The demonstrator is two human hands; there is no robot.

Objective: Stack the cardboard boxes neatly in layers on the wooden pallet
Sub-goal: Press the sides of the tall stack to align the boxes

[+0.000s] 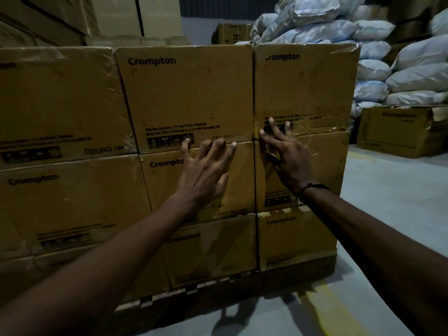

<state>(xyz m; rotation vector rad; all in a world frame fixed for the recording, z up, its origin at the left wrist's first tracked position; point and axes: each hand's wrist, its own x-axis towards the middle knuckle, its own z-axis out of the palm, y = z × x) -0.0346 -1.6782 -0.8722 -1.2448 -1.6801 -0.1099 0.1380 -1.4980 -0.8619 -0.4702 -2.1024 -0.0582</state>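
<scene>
Boxes stacked three layers high on pallet. Left hand and right hand apart, fingers spread, flat against middle-layer box fronts.

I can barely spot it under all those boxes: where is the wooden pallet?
In the head view the wooden pallet lies low, on the grey floor beneath the bottom layer of boxes; only its front edge shows, below the person's forearms.
</scene>
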